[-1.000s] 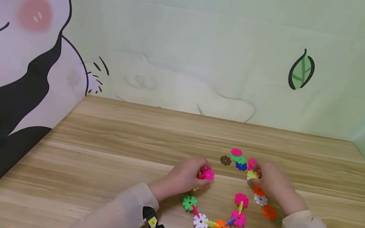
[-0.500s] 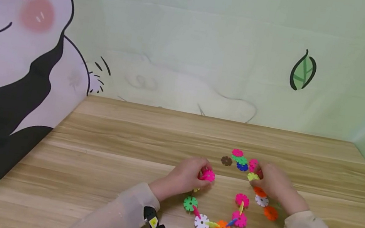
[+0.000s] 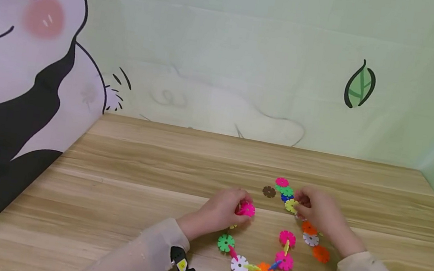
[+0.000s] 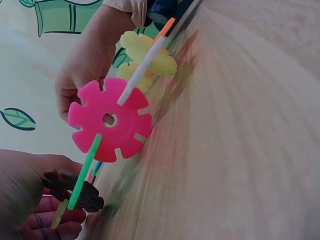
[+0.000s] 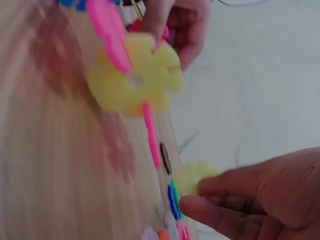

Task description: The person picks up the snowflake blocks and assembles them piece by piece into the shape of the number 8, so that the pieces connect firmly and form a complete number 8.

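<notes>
The step in hand seems to be the lengthening of a chain made from slotted flower-shaped discs, and I judge that a new piece is being chosen or picked up. The left hand holds a pink disc between the thumb and the fingers; it appears to be the left end of the chain, though the hand hides part of the joint. The right hand has its fingers narrow, pinching a yellow disc at the edge, just beside the blue disc; whether it touches the tabletop I cannot tell. The next move probably calls for bringing the yellow disc to the pink one, turning it crosswise and pressing slot into slot, while the left hand keeps its piece steady. About containers, none is visible: the loose discs, among them a brown disc, a green disc and an orange disc, lie directly on the tabletop, beyond the chain and to its right.
</notes>
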Available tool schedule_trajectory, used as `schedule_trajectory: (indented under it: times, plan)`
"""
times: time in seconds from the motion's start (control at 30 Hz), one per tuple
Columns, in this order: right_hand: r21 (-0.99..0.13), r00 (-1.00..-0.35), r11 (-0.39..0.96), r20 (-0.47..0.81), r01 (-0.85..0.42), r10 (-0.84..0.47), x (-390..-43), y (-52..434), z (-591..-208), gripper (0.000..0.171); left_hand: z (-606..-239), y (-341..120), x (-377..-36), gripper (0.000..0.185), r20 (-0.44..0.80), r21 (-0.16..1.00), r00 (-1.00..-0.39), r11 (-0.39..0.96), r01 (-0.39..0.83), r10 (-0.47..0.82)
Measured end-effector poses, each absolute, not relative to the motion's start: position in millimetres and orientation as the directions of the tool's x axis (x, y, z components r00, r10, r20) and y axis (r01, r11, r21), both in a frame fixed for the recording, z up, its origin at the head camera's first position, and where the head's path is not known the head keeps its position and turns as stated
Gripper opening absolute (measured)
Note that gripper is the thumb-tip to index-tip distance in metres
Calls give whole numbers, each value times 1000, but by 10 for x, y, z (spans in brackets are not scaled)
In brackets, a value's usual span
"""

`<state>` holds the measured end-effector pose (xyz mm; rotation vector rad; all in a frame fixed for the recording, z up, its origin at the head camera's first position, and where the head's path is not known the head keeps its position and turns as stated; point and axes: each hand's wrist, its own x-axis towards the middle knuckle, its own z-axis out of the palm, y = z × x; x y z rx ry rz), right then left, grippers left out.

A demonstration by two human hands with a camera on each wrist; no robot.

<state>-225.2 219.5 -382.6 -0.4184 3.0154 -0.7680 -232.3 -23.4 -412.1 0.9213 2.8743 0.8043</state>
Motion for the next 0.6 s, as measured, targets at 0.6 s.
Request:
schedule_trajectory:
  times: [0.6]
  plan:
    - [-421,-890,786,169,-453,-423,-2043,1717,-3863,11,-4099,-243,-2324,37,138,456,-807,687,566,574]
